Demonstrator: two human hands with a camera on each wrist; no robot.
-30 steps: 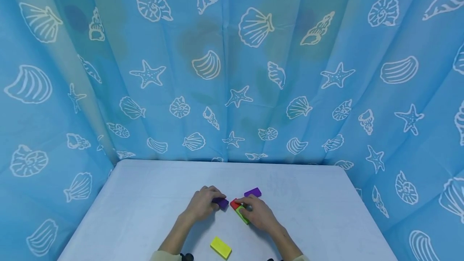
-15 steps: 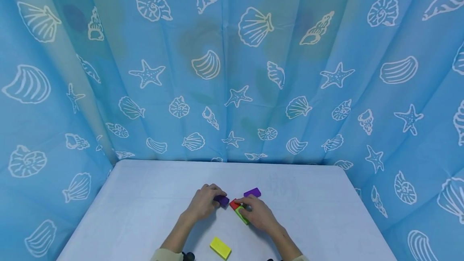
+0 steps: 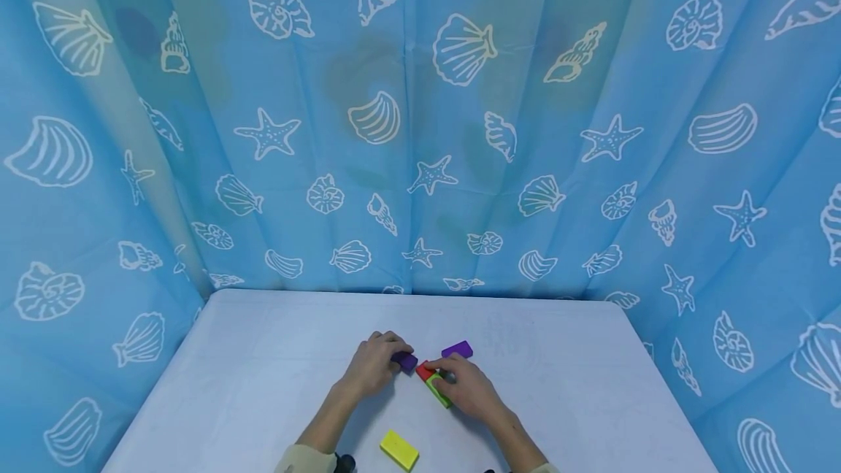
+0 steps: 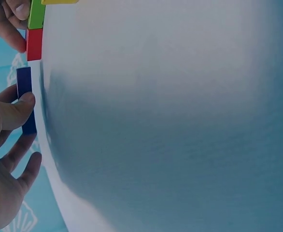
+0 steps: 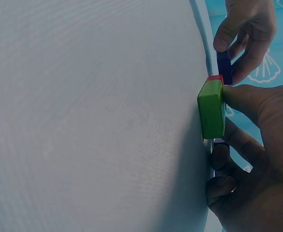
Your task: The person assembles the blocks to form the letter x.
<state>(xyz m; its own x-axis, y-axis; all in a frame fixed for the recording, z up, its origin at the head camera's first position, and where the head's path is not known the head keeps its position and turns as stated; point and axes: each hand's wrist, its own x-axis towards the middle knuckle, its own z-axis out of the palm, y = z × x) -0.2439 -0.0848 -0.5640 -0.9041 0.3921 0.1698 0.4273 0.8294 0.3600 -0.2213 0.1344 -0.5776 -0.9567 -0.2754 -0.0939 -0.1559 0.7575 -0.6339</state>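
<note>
My left hand [image 3: 373,365] pinches a dark purple block [image 4: 24,77] between thumb and fingers, low over the white table. Just to the right of it, a red block [image 3: 423,370] and a green block [image 5: 211,108] stand end to end in one slanted line. My right hand [image 3: 474,387] holds these two, index finger at the red one and thumb against the green one. In the left wrist view a short gap separates the dark purple block from the red block's end. Part of the green block is covered by the right hand in the head view.
Another purple block [image 3: 458,349] lies just behind my right hand. Nearer the front of the white table [image 3: 276,356] rests a yellow block [image 3: 399,450]. A blue curtain [image 3: 420,130] with white shell prints surrounds the table's back and sides.
My left hand has shifted slightly to the right and away from me with the dark purple block, closer to the red block. My right hand and the other blocks stay put.
</note>
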